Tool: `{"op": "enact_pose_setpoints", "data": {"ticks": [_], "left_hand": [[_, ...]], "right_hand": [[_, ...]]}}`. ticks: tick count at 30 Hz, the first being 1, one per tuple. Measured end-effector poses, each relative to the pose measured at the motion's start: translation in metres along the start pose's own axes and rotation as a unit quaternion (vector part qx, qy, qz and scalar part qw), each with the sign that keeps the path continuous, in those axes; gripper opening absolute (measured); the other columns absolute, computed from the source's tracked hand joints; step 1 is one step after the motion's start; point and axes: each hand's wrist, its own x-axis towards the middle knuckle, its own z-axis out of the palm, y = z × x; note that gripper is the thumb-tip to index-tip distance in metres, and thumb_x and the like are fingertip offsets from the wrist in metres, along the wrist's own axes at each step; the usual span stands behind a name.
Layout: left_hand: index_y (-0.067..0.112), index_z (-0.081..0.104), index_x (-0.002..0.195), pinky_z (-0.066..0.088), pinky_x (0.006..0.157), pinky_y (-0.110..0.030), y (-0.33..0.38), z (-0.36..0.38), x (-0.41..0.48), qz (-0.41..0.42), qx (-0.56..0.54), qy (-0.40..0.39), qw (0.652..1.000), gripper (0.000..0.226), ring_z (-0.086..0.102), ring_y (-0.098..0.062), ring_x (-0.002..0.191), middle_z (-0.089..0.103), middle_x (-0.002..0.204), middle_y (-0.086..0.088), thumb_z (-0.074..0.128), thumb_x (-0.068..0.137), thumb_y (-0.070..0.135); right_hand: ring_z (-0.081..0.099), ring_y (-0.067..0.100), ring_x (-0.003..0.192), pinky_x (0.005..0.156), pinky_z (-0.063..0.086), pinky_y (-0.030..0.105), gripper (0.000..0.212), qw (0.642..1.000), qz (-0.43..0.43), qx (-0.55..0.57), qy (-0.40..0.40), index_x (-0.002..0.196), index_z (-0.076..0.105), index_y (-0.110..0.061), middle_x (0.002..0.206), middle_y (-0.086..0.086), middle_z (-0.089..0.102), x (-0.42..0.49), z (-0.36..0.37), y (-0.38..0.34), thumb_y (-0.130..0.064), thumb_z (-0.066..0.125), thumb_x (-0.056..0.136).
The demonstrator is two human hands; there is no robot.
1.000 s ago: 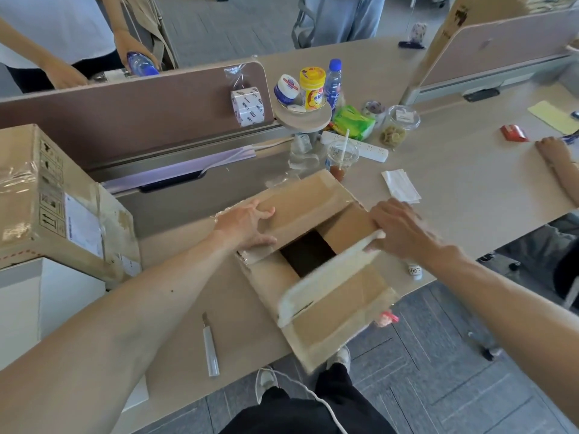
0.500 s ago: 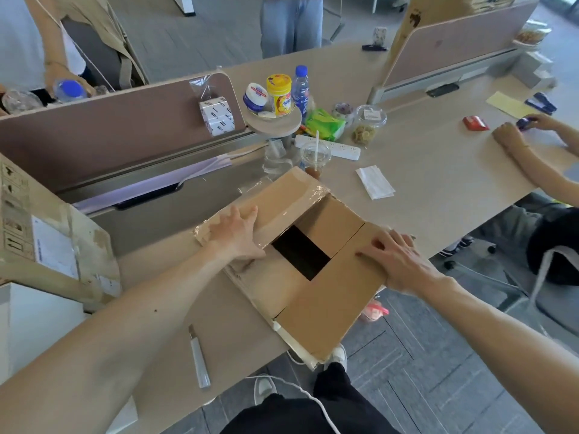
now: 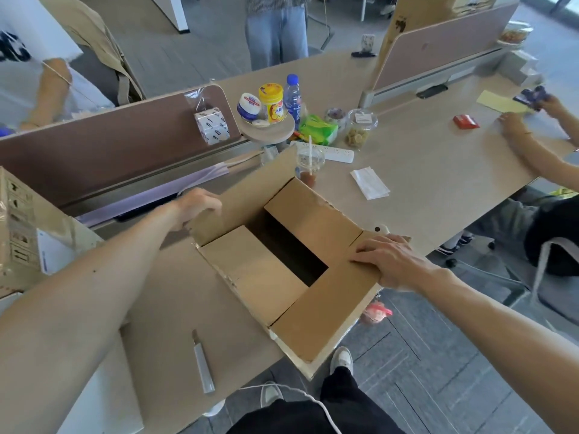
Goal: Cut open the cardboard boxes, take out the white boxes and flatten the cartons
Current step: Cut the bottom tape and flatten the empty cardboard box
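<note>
**Carton open, both hands on flaps**

Cardboard carton (image 3: 257, 267) sits at near edge of desk (image 3: 423, 183), one corner overhanging, top open, dark inside. L hand (image 3: 197, 205) grips raised far flap, fingers curled over its edge. R hand (image 3: 391, 261) lies flat on right flap, fingers straight & spread. Utility knife (image 3: 203, 368) on desk left of carton, apart.

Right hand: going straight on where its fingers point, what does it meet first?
The right hand lies flat on the carton's outer flap, fingers toward the middle. Going on, it would likely reach the dark opening first, perhaps brushing an inner flap; depth is unclear.
</note>
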Motion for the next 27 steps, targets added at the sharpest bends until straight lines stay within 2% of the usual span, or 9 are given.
{"op": "enact_pose_setpoints", "data": {"ticks": [4,7,9,11,13,17,19,23,27], "left_hand": [[0.018,0.073,0.09,0.042,0.081,-0.033,-0.002,-0.024,0.008,0.043,0.032,0.124,0.991,0.028,0.061,-0.024,0.096,0.068,0.095,0.0,0.088,0.071,0.032],[0.013,0.073,0.101,0.047,0.085,-0.039,-0.01,-0.025,0.016,0.052,0.153,0.226,0.961,0.031,0.063,-0.03,0.104,0.072,0.102,-0.008,0.078,0.084,0.037],[0.014,0.068,0.124,0.048,0.095,-0.043,-0.022,-0.021,0.022,0.028,0.221,0.26,0.939,0.043,0.059,-0.034,0.119,0.069,0.122,-0.011,0.069,0.09,0.04],[0.01,0.047,0.146,0.045,0.102,-0.047,-0.032,-0.008,0.025,-0.004,0.292,0.247,0.924,0.058,0.051,-0.037,0.13,0.056,0.142,-0.015,0.059,0.098,0.039],[0.005,0.029,0.154,0.033,0.113,-0.053,-0.041,0.011,0.03,-0.031,0.356,0.234,0.904,0.066,0.036,-0.035,0.143,0.036,0.157,-0.016,0.047,0.102,0.041],[0.009,0.013,0.159,0.008,0.122,-0.053,-0.048,0.06,0.027,-0.086,0.371,0.187,0.905,0.074,0.012,-0.033,0.153,0.009,0.166,-0.016,0.028,0.102,0.054],[0.011,0.009,0.16,0.006,0.122,-0.054,-0.049,0.089,0.022,-0.094,0.334,0.169,0.922,0.08,0.006,-0.034,0.153,0.005,0.167,-0.016,0.027,0.099,0.061],[0.015,0.001,0.16,0.012,0.117,-0.064,-0.038,0.124,0.01,-0.123,0.276,0.181,0.936,0.094,-0.002,-0.038,0.153,-0.003,0.167,-0.016,0.035,0.093,0.072],[0.02,-0.006,0.159,0.005,0.114,-0.071,-0.028,0.147,0.0,-0.156,0.276,0.18,0.931,0.103,-0.006,-0.042,0.152,-0.012,0.166,-0.017,0.038,0.088,0.079]], "right_hand": [[0.038,0.015,0.131,0.114,0.026,0.043,0.063,0.999,-0.023,-0.012,-0.047,0.14,0.04,-0.045,0.136,-0.012,0.042,0.0,-0.004,-0.003,-0.047,0.069,0.084],[0.03,0.02,0.135,0.117,0.02,0.05,0.09,0.995,-0.03,-0.02,-0.096,0.145,0.025,-0.046,0.143,-0.007,0.031,-0.002,-0.003,-0.007,-0.07,0.07,0.071],[0.024,0.025,0.141,0.118,0.017,0.055,0.106,0.992,-0.026,-0.012,-0.12,0.147,0.016,-0.047,0.15,-0.005,0.022,-0.005,-0.004,-0.011,-0.077,0.071,0.061],[0.015,0.026,0.144,0.117,0.014,0.056,0.115,0.988,-0.022,0.002,-0.151,0.148,0.009,-0.048,0.153,-0.008,0.014,-0.007,-0.006,-0.015,-0.076,0.074,0.057],[0.016,0.024,0.142,0.116,0.019,0.053,0.118,0.984,-0.03,0.026,-0.176,0.147,0.008,-0.05,0.148,-0.011,0.015,-0.005,-0.009,-0.016,-0.074,0.077,0.054],[0.018,0.028,0.142,0.111,0.034,0.05,0.098,0.983,-0.014,0.021,-0.183,0.148,0.012,-0.05,0.152,-0.005,0.015,0.017,-0.014,-0.01,-0.083,0.058,0.069],[0.02,0.029,0.144,0.108,0.038,0.049,0.09,0.983,-0.005,0.017,-0.181,0.151,0.009,-0.048,0.154,0.0,0.015,0.034,-0.017,-0.007,-0.081,0.05,0.078],[0.044,0.032,0.125,0.094,0.042,0.042,0.081,0.978,-0.015,-0.019,-0.205,0.153,0.005,-0.045,0.145,0.009,0.025,0.07,-0.021,-0.009,-0.072,0.045,0.088],[0.047,0.04,0.127,0.098,0.045,0.047,0.075,0.977,-0.013,-0.032,-0.212,0.155,0.004,-0.041,0.151,0.013,0.027,0.102,-0.016,-0.022,-0.064,0.042,0.095]]}}
